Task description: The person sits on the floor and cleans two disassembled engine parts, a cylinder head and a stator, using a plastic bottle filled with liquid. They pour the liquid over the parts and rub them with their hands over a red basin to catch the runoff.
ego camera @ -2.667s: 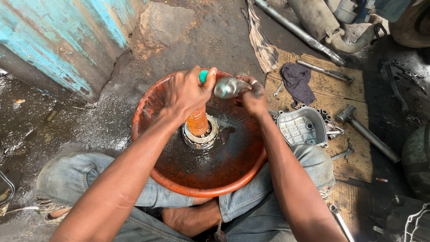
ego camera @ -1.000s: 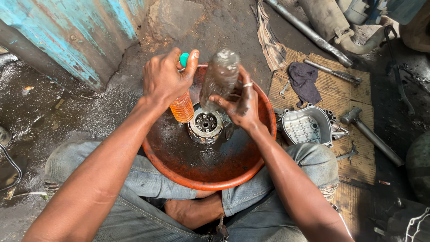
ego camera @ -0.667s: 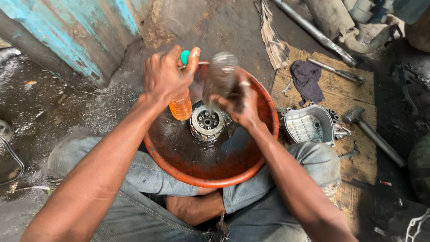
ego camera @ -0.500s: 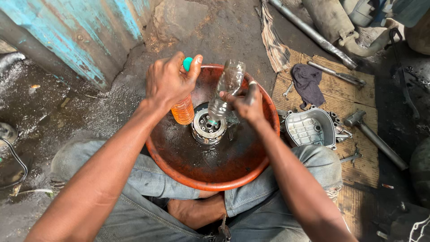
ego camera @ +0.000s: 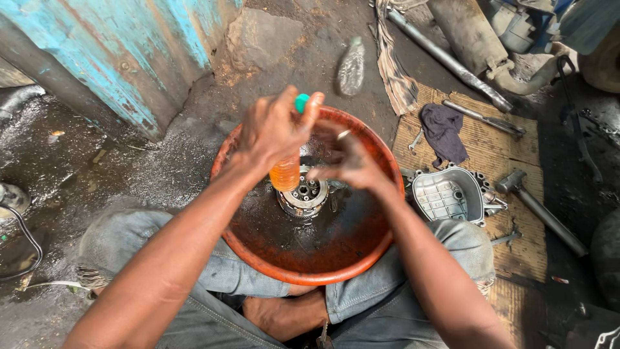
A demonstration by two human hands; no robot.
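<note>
Here the left hand (ego camera: 274, 129) grips an orange bottle (ego camera: 285, 173) over the basin (ego camera: 381, 245).

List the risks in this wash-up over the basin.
The left hand holds the orange-liquid bottle upended over the round metal part; liquid may splash past the red basin's rim onto the jeans. The right hand is blurred and open beside the wet part; oily fingers could slip.
</note>
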